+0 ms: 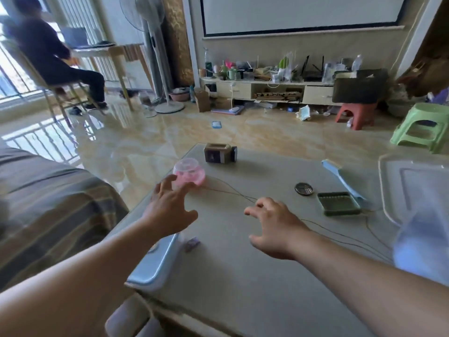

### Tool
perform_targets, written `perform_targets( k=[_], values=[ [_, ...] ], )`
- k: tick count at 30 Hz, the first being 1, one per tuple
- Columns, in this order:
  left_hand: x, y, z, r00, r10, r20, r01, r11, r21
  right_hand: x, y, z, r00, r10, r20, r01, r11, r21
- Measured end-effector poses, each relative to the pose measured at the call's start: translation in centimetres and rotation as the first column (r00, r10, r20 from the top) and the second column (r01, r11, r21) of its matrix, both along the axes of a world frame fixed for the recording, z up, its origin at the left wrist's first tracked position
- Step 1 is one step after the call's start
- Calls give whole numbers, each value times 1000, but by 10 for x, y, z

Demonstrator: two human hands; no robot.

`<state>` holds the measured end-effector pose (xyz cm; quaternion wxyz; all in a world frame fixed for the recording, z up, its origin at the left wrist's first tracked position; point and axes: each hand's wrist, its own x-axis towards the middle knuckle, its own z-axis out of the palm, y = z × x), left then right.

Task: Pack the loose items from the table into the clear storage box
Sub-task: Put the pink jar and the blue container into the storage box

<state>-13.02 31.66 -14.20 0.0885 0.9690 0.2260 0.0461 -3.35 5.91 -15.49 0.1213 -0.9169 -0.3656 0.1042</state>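
Altogether one pink jar (189, 172), one brown jar (220, 153), one green tray (339, 203).

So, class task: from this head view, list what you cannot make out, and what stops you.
- Clear storage box: cut off by the right edge; its contents cannot be made out.
- Pale blue shape: blurred, unidentifiable.
- Small purple item: too small and blurred.
- Left hand fingertips at the pink jar: contact unclear.

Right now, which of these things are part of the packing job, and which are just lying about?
For the job: pink tub, brown jar, round tin, green tray, blue brush, clear lid.

Just lying about: green stool, red stool, fan.
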Motion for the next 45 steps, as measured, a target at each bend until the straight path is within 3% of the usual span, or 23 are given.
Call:
perform_targets(
  k=[8, 14, 17, 20, 24, 27, 34, 36, 37, 38, 40, 41, 42, 43, 45],
  values=[
    [97, 90, -39, 995, 98, -6, -98, 988, -117, 48, 94, -74, 994, -67, -88, 69, 997, 23],
    [158, 107, -71, 986, 156, -54, -165, 953, -256, 74, 117, -107, 998, -64, -6, 64, 998, 17],
    [164, 101, -76, 972, 232, 39, -209, 927, -312, 77, 110, -120, 998, -56, 11, 55, 996, 75],
    [157, 71, -74, 967, 231, 108, -195, 943, -269, 83, 101, -122, 998, -54, -31, 58, 987, 148],
    [140, 6, -71, 995, 27, 95, -3, 970, -243, 87, 78, -116, 989, -98, -107, 120, 968, 221],
    [116, -54, -69, 991, -110, 71, 124, 962, -244, 72, 48, -106, 970, -160, -181, 219, 898, 383],
    [46, -152, -59, 999, -46, 29, 54, 843, -535, -12, -41, -104, 897, -240, -372, 415, 747, 518],
    [27, -165, -57, 999, -28, 23, 36, 754, -655, -31, -58, -98, 870, -249, -425, 462, 712, 529],
    [19, -170, -56, 1000, 1, 20, 14, 668, -744, -39, -66, -91, 860, -239, -450, 476, 692, 542],
    [12, -175, -54, 999, 44, 8, -17, 533, -846, -46, -73, -86, 848, -220, -483, 492, 666, 560],
    [-2, -185, -51, 994, 88, -61, -74, 147, -986, -57, -85, -74, 802, -149, -579, 536, 607, 586],
    [-9, -190, -51, 993, 70, -91, -89, -25, -996, -62, -88, -67, 777, -121, -618, 559, 583, 589],
    [-15, -195, -50, 993, 48, -112, -104, -140, -985, -67, -91, -60, 770, -115, -627, 570, 566, 596],
    [-21, -202, -48, 992, 42, -120, -108, -218, -970, -71, -94, -53, 778, -139, -612, 569, 568, 595],
    [-30, -213, -43, 990, 80, -119, -93, -275, -957, -77, -100, -36, 814, -191, -548, 540, 596, 594]
  ],
)
